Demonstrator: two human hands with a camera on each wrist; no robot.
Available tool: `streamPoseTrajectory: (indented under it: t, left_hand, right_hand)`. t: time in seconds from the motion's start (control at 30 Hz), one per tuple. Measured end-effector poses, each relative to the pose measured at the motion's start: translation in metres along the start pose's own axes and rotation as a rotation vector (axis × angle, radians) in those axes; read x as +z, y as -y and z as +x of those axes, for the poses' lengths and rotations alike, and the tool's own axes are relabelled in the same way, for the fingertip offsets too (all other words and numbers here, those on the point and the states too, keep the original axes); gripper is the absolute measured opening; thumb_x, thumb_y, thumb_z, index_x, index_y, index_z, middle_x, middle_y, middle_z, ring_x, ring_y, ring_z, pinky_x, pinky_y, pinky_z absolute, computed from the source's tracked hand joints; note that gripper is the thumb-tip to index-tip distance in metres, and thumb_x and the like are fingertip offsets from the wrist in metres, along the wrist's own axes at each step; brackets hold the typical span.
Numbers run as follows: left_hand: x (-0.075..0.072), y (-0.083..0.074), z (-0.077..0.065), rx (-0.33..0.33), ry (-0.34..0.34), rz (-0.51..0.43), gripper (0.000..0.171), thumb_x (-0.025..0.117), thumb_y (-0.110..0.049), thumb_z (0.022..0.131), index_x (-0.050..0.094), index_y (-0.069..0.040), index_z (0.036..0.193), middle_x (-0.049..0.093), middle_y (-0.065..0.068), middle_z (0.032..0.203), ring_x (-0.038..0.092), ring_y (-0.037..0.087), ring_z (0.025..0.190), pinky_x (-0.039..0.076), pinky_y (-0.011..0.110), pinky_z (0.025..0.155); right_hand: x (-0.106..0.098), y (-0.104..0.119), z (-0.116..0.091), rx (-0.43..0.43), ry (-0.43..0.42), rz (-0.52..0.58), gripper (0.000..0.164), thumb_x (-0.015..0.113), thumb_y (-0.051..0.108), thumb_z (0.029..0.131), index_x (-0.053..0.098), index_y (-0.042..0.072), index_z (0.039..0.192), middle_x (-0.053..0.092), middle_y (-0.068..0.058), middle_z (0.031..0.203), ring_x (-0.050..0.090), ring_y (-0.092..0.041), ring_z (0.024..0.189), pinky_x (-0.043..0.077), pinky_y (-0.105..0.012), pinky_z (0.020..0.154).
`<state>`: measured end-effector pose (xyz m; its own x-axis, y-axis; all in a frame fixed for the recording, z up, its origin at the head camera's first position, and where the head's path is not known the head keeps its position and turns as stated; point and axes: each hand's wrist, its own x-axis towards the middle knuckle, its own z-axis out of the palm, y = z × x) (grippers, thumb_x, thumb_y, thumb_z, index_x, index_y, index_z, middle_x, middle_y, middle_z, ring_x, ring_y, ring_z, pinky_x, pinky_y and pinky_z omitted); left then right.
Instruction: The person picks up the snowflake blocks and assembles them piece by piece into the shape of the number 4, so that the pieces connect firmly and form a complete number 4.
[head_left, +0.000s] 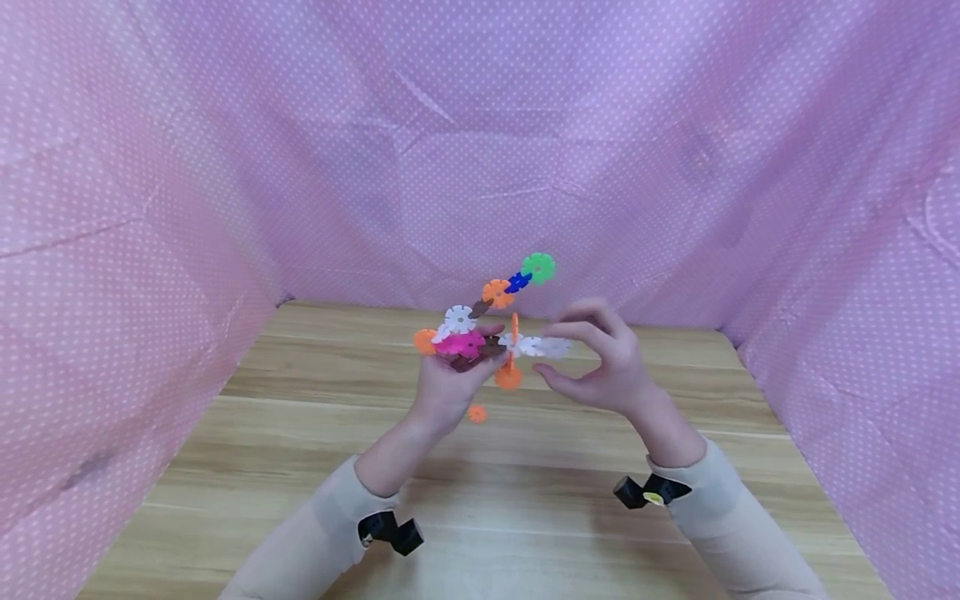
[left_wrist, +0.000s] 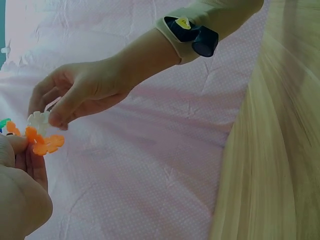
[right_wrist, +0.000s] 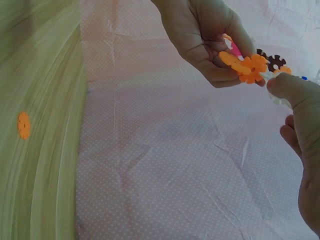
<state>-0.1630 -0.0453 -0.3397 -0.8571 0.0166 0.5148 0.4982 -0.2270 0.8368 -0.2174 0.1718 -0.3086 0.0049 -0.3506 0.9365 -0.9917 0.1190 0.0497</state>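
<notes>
My left hand [head_left: 446, 392] holds a built-up chain of interlocking plastic snowflake discs [head_left: 471, 343] by its pink and brown part. One branch rises through white, brown, orange and blue discs to a green disc [head_left: 538, 268] at its tip. Orange discs [head_left: 509, 377] stick out above and below the joint near the left fingertips. A short arm of white discs [head_left: 553, 347], blurred at its end, points right. Around that end curves my right hand [head_left: 611, 367], thumb and fingers spread apart. In the left wrist view, the right thumb overlaps a white disc [left_wrist: 38, 121]; contact is unclear.
One loose orange disc [head_left: 477, 413] lies on the wooden table [head_left: 525, 517], below the held chain. Pink dotted cloth [head_left: 480, 167] hangs behind the table and on both sides. Each sleeved wrist wears a small black camera [head_left: 392, 532].
</notes>
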Motion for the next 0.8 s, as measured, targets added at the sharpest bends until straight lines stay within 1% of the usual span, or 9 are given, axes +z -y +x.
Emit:
streamPoseTrajectory:
  t: [0.13,0.27,0.37,0.47,0.5,0.57,0.67,0.73,0.8]
  left_hand:
    - [-0.003,0.0,-0.001,-0.011,0.004,-0.03,0.038,0.074,0.016,0.088,0.064,0.016,0.125,0.078,-0.008,0.113,0.076,0.009,0.098,0.068,0.025,0.09]
    - [-0.005,0.0,-0.002,-0.031,0.012,-0.036,0.04,0.074,0.015,0.089,0.062,0.016,0.127,0.079,-0.008,0.114,0.077,0.008,0.099,0.068,0.026,0.092]
    - [-0.005,-0.001,-0.002,-0.032,0.022,-0.027,0.039,0.074,0.015,0.09,0.061,0.016,0.127,0.078,-0.01,0.114,0.076,0.008,0.1,0.067,0.025,0.092]
    - [-0.006,-0.002,-0.002,-0.039,0.005,-0.033,0.039,0.073,0.015,0.089,0.061,0.017,0.126,0.078,-0.012,0.112,0.076,0.007,0.099,0.068,0.025,0.091]
    - [-0.006,-0.003,-0.002,-0.045,-0.007,-0.036,0.04,0.073,0.016,0.089,0.061,0.017,0.126,0.079,-0.013,0.112,0.076,0.007,0.099,0.068,0.025,0.091]
    - [-0.007,-0.004,-0.001,-0.045,-0.04,-0.042,0.04,0.073,0.017,0.088,0.061,0.018,0.126,0.079,-0.014,0.11,0.077,0.007,0.098,0.068,0.026,0.091]
    - [-0.009,-0.006,0.0,-0.04,-0.085,-0.032,0.04,0.074,0.017,0.087,0.062,0.019,0.126,0.08,-0.014,0.109,0.077,0.007,0.097,0.068,0.026,0.091]
    - [-0.01,-0.007,0.0,-0.04,-0.097,-0.03,0.04,0.074,0.017,0.087,0.062,0.018,0.126,0.08,-0.013,0.11,0.077,0.008,0.098,0.068,0.027,0.092]
    - [-0.011,-0.008,0.0,-0.062,-0.103,-0.014,0.039,0.075,0.015,0.088,0.064,0.017,0.126,0.08,-0.014,0.11,0.077,0.008,0.1,0.068,0.027,0.093]
  right_hand:
    - [-0.003,0.0,-0.005,0.001,0.008,-0.004,0.024,0.082,0.025,0.095,0.081,0.002,0.095,0.07,-0.015,0.09,0.066,-0.022,0.076,0.058,-0.022,0.068]
    - [-0.004,0.001,-0.007,-0.018,0.024,-0.005,0.019,0.082,0.021,0.095,0.083,0.002,0.095,0.074,-0.011,0.086,0.068,-0.018,0.07,0.059,-0.022,0.061]
    - [-0.004,0.003,-0.007,-0.013,0.031,-0.001,0.02,0.083,0.022,0.094,0.083,0.002,0.098,0.076,-0.011,0.087,0.07,-0.019,0.071,0.062,-0.021,0.066]
    - [-0.005,0.002,-0.01,0.045,0.063,0.021,0.036,0.084,0.026,0.093,0.078,-0.005,0.11,0.077,-0.015,0.096,0.074,-0.022,0.079,0.065,-0.019,0.077]
    - [-0.005,0.001,-0.013,0.082,0.08,0.044,0.044,0.086,0.025,0.091,0.075,-0.008,0.117,0.077,-0.016,0.1,0.074,-0.023,0.082,0.066,-0.019,0.08]
    - [-0.004,-0.002,-0.02,0.193,0.118,0.115,0.059,0.09,0.017,0.086,0.065,-0.013,0.13,0.075,-0.019,0.107,0.074,-0.025,0.084,0.067,-0.019,0.083]
    - [0.003,-0.009,-0.036,0.404,0.173,0.219,0.073,0.091,-0.002,0.079,0.054,-0.012,0.142,0.072,-0.021,0.114,0.075,-0.027,0.083,0.069,-0.023,0.081]
    - [0.012,-0.013,-0.049,0.536,0.232,0.249,0.069,0.088,-0.011,0.076,0.057,-0.008,0.138,0.07,-0.02,0.112,0.075,-0.027,0.082,0.07,-0.027,0.08]
    - [0.022,-0.016,-0.061,0.624,0.326,0.241,0.055,0.084,-0.01,0.082,0.063,-0.004,0.132,0.071,-0.018,0.111,0.075,-0.027,0.085,0.07,-0.031,0.082]
